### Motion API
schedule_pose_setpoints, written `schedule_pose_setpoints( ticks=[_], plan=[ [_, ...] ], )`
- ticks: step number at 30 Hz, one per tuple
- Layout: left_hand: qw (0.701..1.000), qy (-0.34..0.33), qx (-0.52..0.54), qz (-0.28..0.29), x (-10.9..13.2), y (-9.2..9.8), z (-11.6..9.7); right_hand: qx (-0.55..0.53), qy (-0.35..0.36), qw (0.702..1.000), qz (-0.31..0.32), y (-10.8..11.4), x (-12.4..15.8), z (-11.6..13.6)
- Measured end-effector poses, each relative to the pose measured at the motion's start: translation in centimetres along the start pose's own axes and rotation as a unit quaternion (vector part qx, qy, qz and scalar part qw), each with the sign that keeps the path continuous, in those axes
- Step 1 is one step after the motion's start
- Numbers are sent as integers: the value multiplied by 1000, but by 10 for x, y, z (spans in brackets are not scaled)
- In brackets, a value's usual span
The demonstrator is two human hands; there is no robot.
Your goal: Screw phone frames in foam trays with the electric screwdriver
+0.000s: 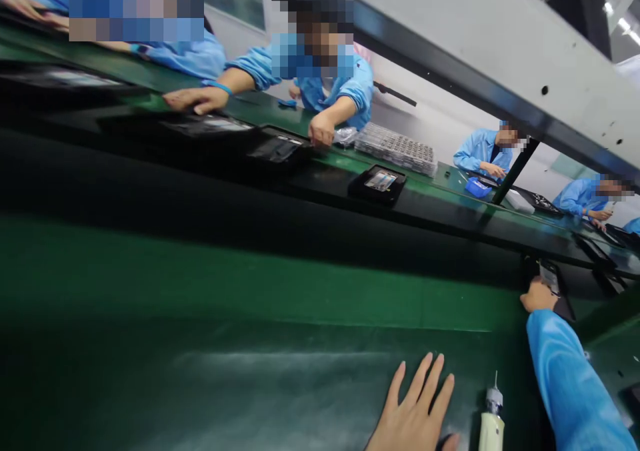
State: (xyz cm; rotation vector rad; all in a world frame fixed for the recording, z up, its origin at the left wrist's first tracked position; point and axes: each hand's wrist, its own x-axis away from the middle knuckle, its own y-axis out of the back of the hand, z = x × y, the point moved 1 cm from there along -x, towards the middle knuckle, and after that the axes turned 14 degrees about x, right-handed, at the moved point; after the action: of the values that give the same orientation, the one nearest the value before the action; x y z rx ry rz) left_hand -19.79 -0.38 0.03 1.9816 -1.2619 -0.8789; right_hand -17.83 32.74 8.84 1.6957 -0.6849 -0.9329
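My left hand (pixel 417 407) lies on the green mat (pixel 250 384) at the bottom, palm down, fingers spread, holding nothing. At the right, my right hand (pixel 540 296) reaches out in a blue sleeve, its fingers closed on the near left side of a black tray (pixel 565 304). A flat device (pixel 549 276) with a silvery face lies in that tray; the fingertips are partly hidden. Between my two arms, a cream-coloured electric screwdriver (pixel 493 421) points its thin bit away from me.
A dark conveyor line (pixel 320 187) crosses the view, carrying black trays with devices, one of them (pixel 380 183) near the middle. Beyond it, people in blue work, with clear plastic trays (pixel 397 147) and a blue bin (pixel 477 187). A grey beam (pixel 450 51) slants overhead.
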Motion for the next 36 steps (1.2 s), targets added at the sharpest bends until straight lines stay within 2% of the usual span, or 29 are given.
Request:
schedule_pose_setpoints(
  ticks=[2,6,10,13,16,20,23,26,29,32,34,36],
  plan=[
    [1000,-6,11,-4,-1,-2,0,3,11,1000,12,2,5,8],
    [999,36,31,-17,-1,10,-15,-23,107,994,-14,13,37,47],
    [997,59,44,-4,0,33,-36,-22,217,972,-88,45,93,80],
    [998,65,21,-7,-2,44,-47,0,278,949,-146,77,139,82],
    [998,62,-15,-22,-5,46,-53,28,291,936,-196,106,188,60],
    [998,46,-38,-22,-12,40,-53,53,280,918,-274,132,261,-3],
    [999,36,-34,-14,-14,37,-52,65,248,911,-322,134,314,-57],
    [999,33,-39,-12,-13,38,-53,61,208,916,-338,117,351,-92],
    [999,28,-42,-1,-11,40,-55,2,177,944,-280,96,368,-106],
    [999,20,-33,3,-8,41,-54,-57,94,965,-237,87,362,-119],
    [1000,12,-18,-14,-7,41,-51,-35,15,975,-221,88,349,-131],
    [999,-3,8,-46,-7,39,-46,43,-33,985,-165,88,335,-139]
  ],
)
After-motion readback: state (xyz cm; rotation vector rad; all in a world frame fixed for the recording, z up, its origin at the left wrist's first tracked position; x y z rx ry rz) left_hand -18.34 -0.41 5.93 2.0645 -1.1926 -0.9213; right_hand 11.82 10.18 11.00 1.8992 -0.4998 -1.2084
